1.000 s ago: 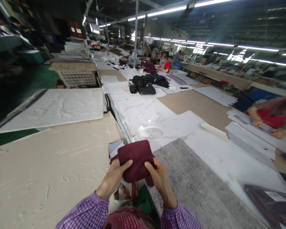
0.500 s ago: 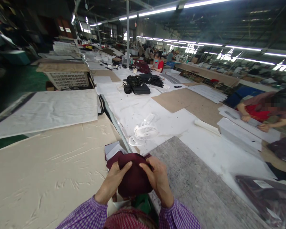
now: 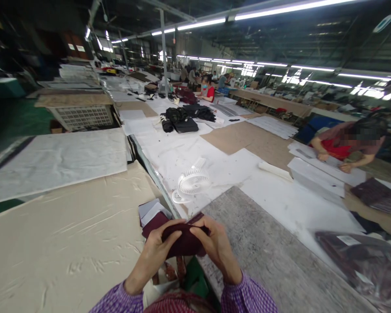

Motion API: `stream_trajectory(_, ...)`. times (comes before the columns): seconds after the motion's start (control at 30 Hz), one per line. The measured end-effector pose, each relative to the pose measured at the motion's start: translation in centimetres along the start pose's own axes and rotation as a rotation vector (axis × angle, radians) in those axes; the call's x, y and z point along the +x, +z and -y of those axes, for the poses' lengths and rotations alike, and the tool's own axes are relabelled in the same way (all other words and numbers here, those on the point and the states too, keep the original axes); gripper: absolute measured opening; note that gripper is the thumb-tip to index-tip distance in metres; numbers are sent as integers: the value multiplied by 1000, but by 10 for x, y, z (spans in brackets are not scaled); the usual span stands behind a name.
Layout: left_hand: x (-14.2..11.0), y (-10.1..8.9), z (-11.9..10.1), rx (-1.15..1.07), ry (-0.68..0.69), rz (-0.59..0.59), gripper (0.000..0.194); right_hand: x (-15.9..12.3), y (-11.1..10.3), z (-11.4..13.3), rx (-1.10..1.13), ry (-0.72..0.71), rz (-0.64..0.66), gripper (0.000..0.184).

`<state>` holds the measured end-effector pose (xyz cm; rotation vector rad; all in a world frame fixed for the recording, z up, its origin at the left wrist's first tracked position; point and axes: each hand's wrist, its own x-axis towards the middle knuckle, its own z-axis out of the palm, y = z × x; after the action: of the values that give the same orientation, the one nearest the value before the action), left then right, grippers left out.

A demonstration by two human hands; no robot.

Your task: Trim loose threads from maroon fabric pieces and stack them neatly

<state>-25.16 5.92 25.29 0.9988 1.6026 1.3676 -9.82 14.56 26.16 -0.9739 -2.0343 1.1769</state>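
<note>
A dark maroon piece of fabric (image 3: 185, 243) is stretched between my two hands, in front of my body and close to the table corner. My left hand (image 3: 158, 245) pinches its left side, thumb on top. On the right side my right hand (image 3: 213, 243) grips it the same way. The fabric's upper edge is folded over, and the fingers behind it are hidden. Just beyond my left hand lie more maroon pieces (image 3: 150, 224) with pale grey pieces (image 3: 151, 209) on them.
A white fan (image 3: 192, 181) lies on the white-covered table ahead. To my right is a grey mottled board (image 3: 254, 243), to my left a cream cloth surface (image 3: 68, 234). Black garments (image 3: 185, 117) are piled farther off. A co-worker (image 3: 348, 139) leans over papers at right.
The maroon fabric has been tilted and folded, so less of its face shows. Both hands still grip it. The view has shifted slightly to the right.
</note>
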Motion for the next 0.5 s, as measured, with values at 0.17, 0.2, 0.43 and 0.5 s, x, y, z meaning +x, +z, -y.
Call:
stream_trajectory(0.17,-2,9,-3,-190,-139,1,31,-5,2,5,-67,-74,-110,17)
stream_trajectory(0.2,-2,9,-2,-208,-145,14,30,-5,2,5,-46,-50,-118,18)
stream_trajectory(0.43,-5,8,8,-451,-264,-97,36,-10,-2,0,443,204,116,38)
stream_trajectory(0.5,-5,10,11,-491,-278,-140,39,-13,0,-5,423,226,125,42)
